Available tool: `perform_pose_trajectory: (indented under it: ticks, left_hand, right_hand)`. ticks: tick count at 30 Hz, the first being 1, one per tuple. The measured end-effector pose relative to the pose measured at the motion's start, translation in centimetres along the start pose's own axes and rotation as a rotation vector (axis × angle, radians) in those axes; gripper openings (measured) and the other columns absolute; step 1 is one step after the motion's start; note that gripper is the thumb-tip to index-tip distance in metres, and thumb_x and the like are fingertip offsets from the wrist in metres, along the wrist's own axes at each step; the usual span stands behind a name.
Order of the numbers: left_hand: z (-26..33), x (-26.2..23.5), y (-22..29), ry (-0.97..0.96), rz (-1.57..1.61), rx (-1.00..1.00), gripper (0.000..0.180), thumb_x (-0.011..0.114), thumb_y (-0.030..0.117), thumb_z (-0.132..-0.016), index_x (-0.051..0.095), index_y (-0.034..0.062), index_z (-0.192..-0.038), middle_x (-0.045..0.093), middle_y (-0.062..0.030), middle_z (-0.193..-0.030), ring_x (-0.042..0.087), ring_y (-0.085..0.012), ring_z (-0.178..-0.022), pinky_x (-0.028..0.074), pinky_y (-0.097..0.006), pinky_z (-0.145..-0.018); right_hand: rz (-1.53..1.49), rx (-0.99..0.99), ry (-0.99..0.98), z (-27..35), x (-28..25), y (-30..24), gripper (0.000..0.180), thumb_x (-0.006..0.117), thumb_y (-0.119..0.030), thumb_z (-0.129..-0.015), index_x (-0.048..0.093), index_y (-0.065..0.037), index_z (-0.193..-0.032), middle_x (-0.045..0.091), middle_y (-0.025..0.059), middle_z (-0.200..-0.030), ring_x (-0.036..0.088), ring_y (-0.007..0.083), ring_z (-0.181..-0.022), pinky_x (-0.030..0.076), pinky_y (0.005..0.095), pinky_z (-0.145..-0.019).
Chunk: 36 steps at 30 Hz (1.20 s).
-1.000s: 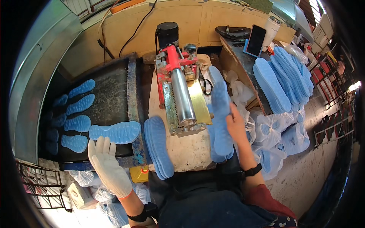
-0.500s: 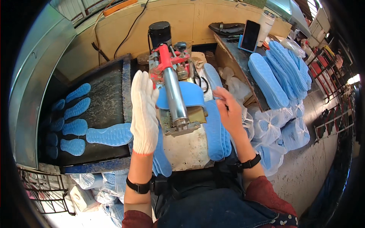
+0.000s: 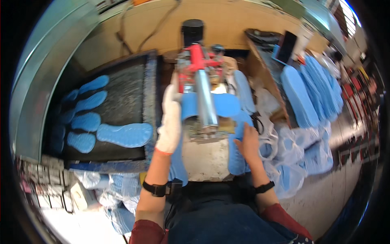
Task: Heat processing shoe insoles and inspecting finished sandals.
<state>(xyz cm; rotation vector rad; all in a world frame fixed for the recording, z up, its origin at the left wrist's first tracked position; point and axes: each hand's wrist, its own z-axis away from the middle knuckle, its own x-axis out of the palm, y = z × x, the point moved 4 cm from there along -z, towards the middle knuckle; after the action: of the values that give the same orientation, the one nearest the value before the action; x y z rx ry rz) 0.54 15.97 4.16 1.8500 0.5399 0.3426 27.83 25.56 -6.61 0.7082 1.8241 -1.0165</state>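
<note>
My left hand [image 3: 170,120], in a white knitted glove, is upright along the left side of a small press machine [image 3: 198,61] with red arms and a shiny metal roller [image 3: 207,97]. Its fingers look stretched out, though motion smears them. A curved blue sheet [image 3: 227,105] lies across the machine beneath the roller. Bare, my right hand [image 3: 250,142] rests at a stack of blue shoe soles [image 3: 236,160] right of the machine, thumb and fingers apart. Other blue soles [image 3: 177,164] lie below my left hand, partly hidden by it.
To the left, a dark conveyor belt [image 3: 122,89] carries several blue soles [image 3: 124,134] out of a metal housing [image 3: 57,81]. On the right-hand table stand piled soles [image 3: 300,97] and a phone [image 3: 286,46]. Plastic bags of soles [image 3: 290,171] sit below it.
The whole view has shifted, moving the scene rightward. My right hand has lowered from beside the blue sheet onto the right stack of soles. My left hand stays beside the machine.
</note>
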Motion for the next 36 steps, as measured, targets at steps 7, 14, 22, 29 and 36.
perform_pose_trajectory:
  ticks: [7,14,22,29,36]
  left_hand:
    - [3.4,0.0,-2.1,-0.092,0.159,-0.214,0.069,0.024,0.052,-0.101,0.019,0.0029,-0.149,0.037,-0.015,-0.144,0.035,-0.0223,-0.134,0.025,-0.034,-0.112]
    - [8.1,-0.9,-0.6,-0.068,0.547,-0.695,0.061,0.026,0.043,-0.103,0.025,0.0011,-0.147,0.033,-0.0125,-0.149,0.031,-0.0209,-0.138,0.023,-0.032,-0.114]
    - [10.7,-2.4,7.1,0.029,1.272,-0.688,0.043,0.034,0.037,-0.101,0.046,0.0076,-0.13,0.055,-0.0103,-0.123,0.052,-0.0255,-0.117,0.04,-0.039,-0.103]
    - [2.2,-12.1,1.4,0.722,1.126,-0.374,0.045,0.038,0.043,-0.1,0.053,0.0045,-0.118,0.058,-0.0101,-0.118,0.057,-0.027,-0.108,0.047,-0.039,-0.096]
    - [-2.9,-17.8,-4.1,1.265,0.727,-0.668,0.063,0.043,0.052,-0.094,0.051,-0.0002,-0.13,0.055,-0.0109,-0.13,0.057,-0.0261,-0.111,0.045,-0.037,-0.095]
  right_hand:
    - [0.015,0.032,-0.083,-0.5,0.7,1.8,0.086,0.083,-0.017,-0.06,0.042,0.001,-0.134,0.05,0.0207,-0.114,0.049,0.0395,-0.108,0.044,0.0438,-0.091]
    - [0.029,0.037,-0.117,-0.9,0.3,0.9,0.085,0.083,-0.016,-0.06,0.043,0.001,-0.133,0.049,0.0202,-0.115,0.049,0.039,-0.108,0.045,0.0436,-0.089]
    - [0.019,-0.041,-0.083,-0.8,0.6,1.9,0.085,0.084,-0.015,-0.059,0.043,0.002,-0.131,0.049,0.0206,-0.112,0.051,0.04,-0.104,0.045,0.0439,-0.087]
    - [0.022,-0.032,-0.106,-1.0,0.8,1.9,0.085,0.083,-0.014,-0.06,0.042,0.003,-0.132,0.048,0.0219,-0.114,0.05,0.0413,-0.105,0.043,0.0445,-0.089]
    - [-0.018,-0.057,-0.105,-0.7,1.1,3.1,0.089,0.083,-0.012,-0.059,0.04,0.003,-0.135,0.05,0.022,-0.112,0.051,0.0419,-0.103,0.044,0.0434,-0.087]
